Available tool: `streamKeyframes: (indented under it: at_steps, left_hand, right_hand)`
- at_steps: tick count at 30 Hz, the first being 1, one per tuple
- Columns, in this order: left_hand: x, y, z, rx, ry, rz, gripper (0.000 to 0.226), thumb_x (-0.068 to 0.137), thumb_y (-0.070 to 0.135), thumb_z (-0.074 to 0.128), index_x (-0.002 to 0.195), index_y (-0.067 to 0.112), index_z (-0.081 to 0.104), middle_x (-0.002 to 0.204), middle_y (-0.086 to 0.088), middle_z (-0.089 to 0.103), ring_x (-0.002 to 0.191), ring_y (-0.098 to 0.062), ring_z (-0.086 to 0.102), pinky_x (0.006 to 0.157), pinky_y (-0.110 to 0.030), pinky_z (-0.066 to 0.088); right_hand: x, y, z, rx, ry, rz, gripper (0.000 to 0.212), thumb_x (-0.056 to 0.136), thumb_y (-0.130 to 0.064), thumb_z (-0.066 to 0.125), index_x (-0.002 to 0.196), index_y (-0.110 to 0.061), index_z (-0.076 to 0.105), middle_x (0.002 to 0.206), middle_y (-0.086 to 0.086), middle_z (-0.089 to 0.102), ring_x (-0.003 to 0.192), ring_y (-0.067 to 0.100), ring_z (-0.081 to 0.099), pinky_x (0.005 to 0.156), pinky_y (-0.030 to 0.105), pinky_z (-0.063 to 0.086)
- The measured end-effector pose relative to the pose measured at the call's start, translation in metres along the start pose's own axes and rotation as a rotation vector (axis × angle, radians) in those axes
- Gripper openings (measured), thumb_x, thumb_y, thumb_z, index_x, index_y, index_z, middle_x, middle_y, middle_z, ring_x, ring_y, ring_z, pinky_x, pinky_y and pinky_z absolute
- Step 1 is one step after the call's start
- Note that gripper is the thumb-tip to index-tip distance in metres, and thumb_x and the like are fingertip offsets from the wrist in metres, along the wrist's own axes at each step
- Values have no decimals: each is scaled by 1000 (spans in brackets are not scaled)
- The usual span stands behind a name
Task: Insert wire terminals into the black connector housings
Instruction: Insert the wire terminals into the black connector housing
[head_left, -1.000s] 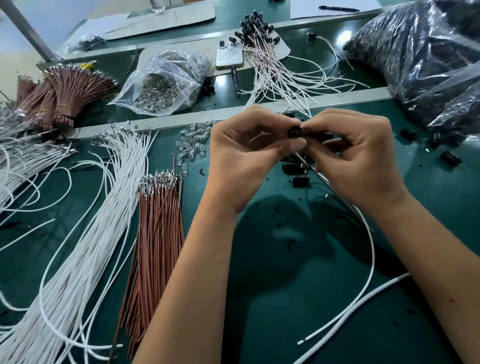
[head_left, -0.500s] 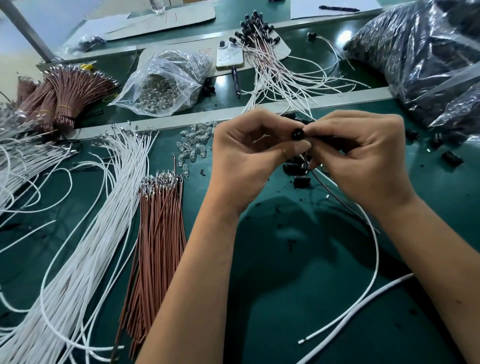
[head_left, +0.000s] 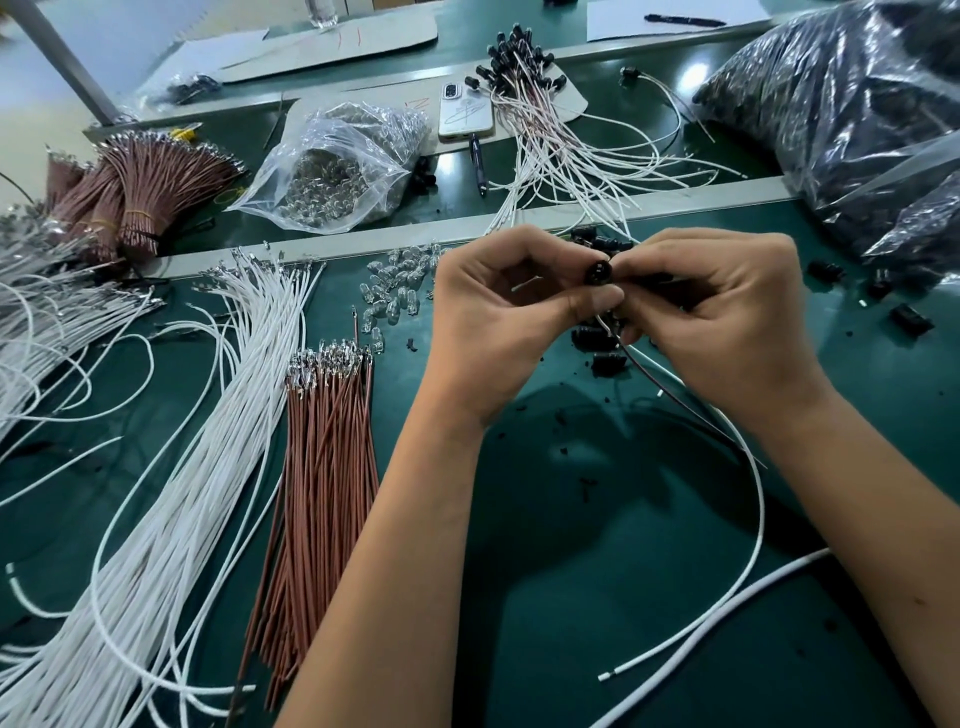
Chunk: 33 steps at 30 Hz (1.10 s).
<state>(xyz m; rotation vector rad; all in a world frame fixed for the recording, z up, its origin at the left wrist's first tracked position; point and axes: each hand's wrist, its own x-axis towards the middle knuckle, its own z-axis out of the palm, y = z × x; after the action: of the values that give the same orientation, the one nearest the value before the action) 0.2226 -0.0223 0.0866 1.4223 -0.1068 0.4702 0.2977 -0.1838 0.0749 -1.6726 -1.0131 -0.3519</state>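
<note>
Black connector housing: a small round part pinched between your two hands above the green table, its open end turned toward the camera. Your left hand curls its fingers and presses its thumb up beneath the housing; your right hand closes its fingertips on the housing's far side, so both hands are clamped on it. White wire and thin dark wire: both emerge below your fingers, and the white one sweeps down to the right to a free stripped end near the table's lower edge. Whether a terminal is seated in the housing cannot be told. Loose black housings: scattered on the table just under your hands, with more to the right. White wire bundle and brown wire bundle: laid side by side to your left, terminal ends pointing away from you. Clear bulbs: a small heap beside your left hand. Clear bag, phone, finished assemblies and dark bag: along the far side.
</note>
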Motion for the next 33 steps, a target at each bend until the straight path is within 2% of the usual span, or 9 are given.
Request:
streamKeyframes:
  at_steps: [3, 8, 16, 21, 28, 31, 33]
  left_hand:
    - [0, 1, 0, 10, -3, 8, 28, 70, -19, 79, 85, 3, 70, 76, -2, 72, 74, -20, 67, 76, -34, 58]
    - [0, 1, -1, 20, -4, 20, 31, 69, -19, 79, 88, 4, 71, 75, 0, 72, 74, -16, 68, 75, -31, 57]
    - [1, 2, -1, 32, -19, 44, 33, 69, -21, 78, 94, -1, 71, 78, -6, 69, 75, -19, 68, 76, -33, 57]
    - [1, 5, -1, 24, -34, 69, 37, 69, -21, 77, 99, -1, 70, 83, -13, 66, 77, -22, 66, 78, -39, 58]
    - [1, 5, -2, 32, -40, 64, 37, 70, -21, 77, 99, 1, 71, 81, -12, 66, 78, -21, 66, 78, -34, 56]
    - [1, 4, -1, 60, -51, 52, 32, 71, -17, 80, 96, 0, 71, 82, -12, 69, 78, -23, 66, 79, -39, 57]
    - [0, 3, 0, 89, -43, 51, 31, 70, -14, 82, 95, 0, 71, 83, -13, 70, 78, -23, 67, 79, -40, 59]
  right_hand:
    - [1, 1, 0, 14, -19, -3, 16, 89, 0, 79, 98, -14, 76, 83, 9, 74, 60, 17, 69, 54, 36, 57]
    - [0, 1, 1, 33, -33, -3, 16, 91, -1, 78, 100, -14, 76, 85, 4, 74, 62, 12, 69, 58, 26, 55]
    - [-1, 0, 2, 23, -47, 1, 19, 91, 3, 76, 104, -10, 76, 88, 1, 73, 64, 10, 69, 61, 21, 54]
    - [0, 1, 1, -23, -44, -22, 11, 93, -1, 75, 104, -3, 79, 88, 4, 74, 65, 14, 70, 61, 20, 53]
    - [-1, 0, 2, -62, -15, -49, 17, 93, 0, 74, 104, -12, 78, 87, 2, 74, 65, 10, 70, 58, 26, 55]
    - [-1, 2, 0, -97, -11, -57, 11, 95, -6, 73, 103, -8, 80, 87, 3, 74, 68, 12, 71, 58, 36, 56]
    - [-1, 1, 0, -114, -7, -57, 11, 96, -9, 73, 103, -5, 80, 89, 1, 75, 73, 9, 71, 61, 37, 57]
